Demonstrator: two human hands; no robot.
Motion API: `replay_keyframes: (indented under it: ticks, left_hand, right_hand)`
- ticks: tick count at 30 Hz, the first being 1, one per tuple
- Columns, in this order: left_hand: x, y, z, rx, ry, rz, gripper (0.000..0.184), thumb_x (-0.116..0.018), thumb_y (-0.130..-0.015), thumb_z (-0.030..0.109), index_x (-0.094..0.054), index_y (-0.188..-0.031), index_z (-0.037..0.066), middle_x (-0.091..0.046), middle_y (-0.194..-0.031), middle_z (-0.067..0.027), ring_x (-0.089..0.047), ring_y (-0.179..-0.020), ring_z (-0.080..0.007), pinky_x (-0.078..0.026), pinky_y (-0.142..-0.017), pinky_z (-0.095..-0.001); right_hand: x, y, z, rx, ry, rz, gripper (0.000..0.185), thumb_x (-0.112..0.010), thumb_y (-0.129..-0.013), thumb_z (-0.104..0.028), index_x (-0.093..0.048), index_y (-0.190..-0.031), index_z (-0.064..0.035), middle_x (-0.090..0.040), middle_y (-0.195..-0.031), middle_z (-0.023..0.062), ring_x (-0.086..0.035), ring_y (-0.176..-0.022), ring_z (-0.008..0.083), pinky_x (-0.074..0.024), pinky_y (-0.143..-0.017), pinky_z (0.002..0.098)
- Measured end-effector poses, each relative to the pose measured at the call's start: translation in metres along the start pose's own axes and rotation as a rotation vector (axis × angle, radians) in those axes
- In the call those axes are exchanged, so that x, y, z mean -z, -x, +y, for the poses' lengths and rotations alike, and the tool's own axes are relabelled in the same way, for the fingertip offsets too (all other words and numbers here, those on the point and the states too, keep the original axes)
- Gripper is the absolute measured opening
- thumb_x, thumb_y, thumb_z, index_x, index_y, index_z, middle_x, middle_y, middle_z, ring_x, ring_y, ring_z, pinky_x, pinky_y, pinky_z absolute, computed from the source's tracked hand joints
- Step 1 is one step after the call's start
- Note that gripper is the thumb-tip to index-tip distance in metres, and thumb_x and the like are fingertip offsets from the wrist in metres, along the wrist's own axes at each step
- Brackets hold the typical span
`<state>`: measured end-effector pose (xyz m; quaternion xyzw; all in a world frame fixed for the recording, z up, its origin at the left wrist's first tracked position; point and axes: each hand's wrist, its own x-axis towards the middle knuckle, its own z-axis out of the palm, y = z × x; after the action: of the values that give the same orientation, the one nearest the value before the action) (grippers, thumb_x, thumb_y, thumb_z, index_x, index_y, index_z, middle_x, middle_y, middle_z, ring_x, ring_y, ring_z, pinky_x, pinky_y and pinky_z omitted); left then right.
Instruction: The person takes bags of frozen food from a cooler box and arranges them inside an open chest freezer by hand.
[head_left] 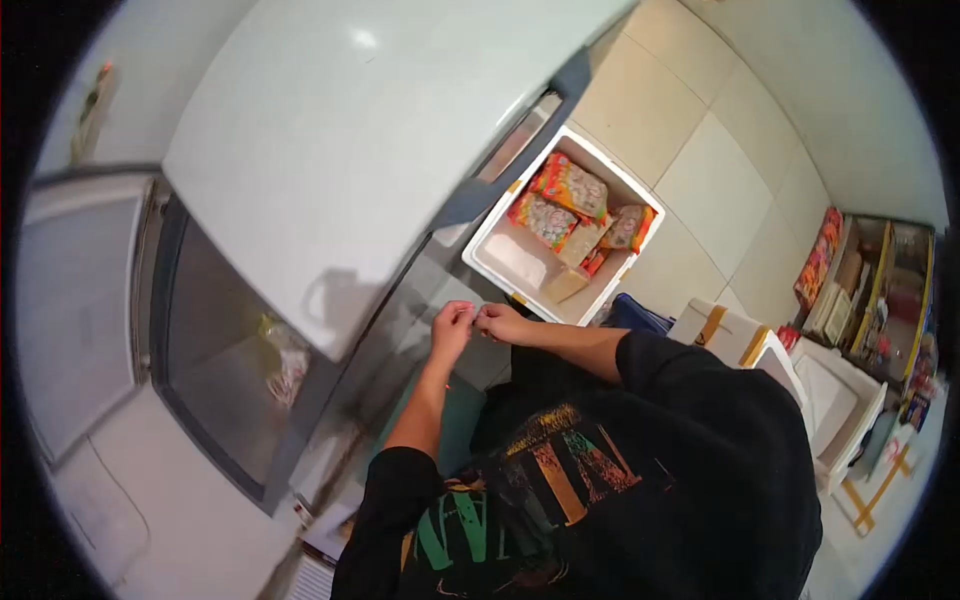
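Both hands meet in the middle of the view, in front of the black shirt. My left hand (455,322) is closed, fingertips pinched. My right hand (497,323) is closed too, its fingertips close to those of the left. Whatever lies between them is too small to make out. Just beyond the hands stands a white foam box (642,262) on the floor. Orange and red food packets (572,186) lie inside it, with a pale block (566,285) near its lower side.
A large white appliance (330,130) with a dark handle fills the upper left. At the left an open compartment (215,330) holds a bag (287,370). More foam boxes (860,400) and a filled crate (880,290) stand at the right.
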<state>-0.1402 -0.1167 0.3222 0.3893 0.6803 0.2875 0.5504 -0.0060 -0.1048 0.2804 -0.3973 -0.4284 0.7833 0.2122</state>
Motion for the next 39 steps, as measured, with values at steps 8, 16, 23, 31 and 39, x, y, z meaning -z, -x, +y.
replay_keyframes:
  ticks: [8,16,23,31,39]
  left_hand:
    - [-0.059,-0.12,-0.005,-0.061,-0.325,-0.25,0.01,-0.051,-0.08,0.01,-0.054,-0.087,0.004,-0.05,-0.064,0.0016,-0.043,-0.053,-0.0046,-0.035,-0.047,-0.019]
    - [-0.114,-0.217,-0.039,0.279,-0.165,-0.187,0.009,-0.054,-0.078,0.013,-0.056,-0.083,0.006,-0.05,-0.06,-0.0018,-0.043,-0.043,-0.0079,-0.036,-0.038,-0.0209]
    - [-0.148,-0.346,-0.076,-0.06,-0.421,-0.131,0.03,-0.055,-0.077,0.032,-0.058,-0.075,0.003,-0.056,-0.066,-0.0031,-0.051,-0.05,-0.0125,-0.042,-0.046,-0.025]
    - [-0.187,-0.38,-0.061,0.23,-0.129,-0.252,0.03,-0.054,-0.079,0.037,-0.052,-0.074,0.007,-0.049,-0.057,0.0009,-0.047,-0.048,-0.0101,-0.039,-0.042,-0.0226]
    - [-0.195,-0.362,-0.064,-0.006,-0.293,-0.184,0.015,-0.054,-0.08,0.018,-0.048,-0.072,0.007,-0.049,-0.068,-0.0003,-0.05,-0.062,-0.0102,-0.044,-0.05,-0.0236]
  right_hand:
    - [0.074,-0.025,0.038,0.025,-0.407,0.357,0.014,-0.05,-0.077,-0.022,-0.048,-0.079,-0.0074,-0.051,-0.063,0.0023,-0.044,-0.045,0.0091,-0.0361,-0.041,0.0214]
    - [0.169,-0.073,0.107,0.05,-0.396,0.708,0.015,-0.046,-0.079,-0.018,-0.049,-0.083,-0.0041,-0.052,-0.065,0.0041,-0.049,-0.051,0.0113,-0.0378,-0.041,0.0236]
    - [0.284,-0.122,0.177,-0.179,-0.436,1.12,0.031,-0.052,-0.075,-0.029,-0.051,-0.082,0.0003,-0.054,-0.066,0.007,-0.049,-0.054,0.0178,-0.0402,-0.052,0.0285]
    - [0.296,-0.126,0.141,-0.183,-0.687,0.966,0.033,-0.051,-0.073,-0.037,-0.054,-0.084,-0.0063,-0.054,-0.075,0.0022,-0.045,-0.054,0.0117,-0.0355,-0.046,0.0221]
    - [0.277,-0.139,0.115,-0.183,-0.805,0.717,0.036,-0.051,-0.073,-0.044,-0.054,-0.091,-0.0133,-0.05,-0.077,-0.0032,-0.046,-0.066,0.0079,-0.0354,-0.049,0.02]
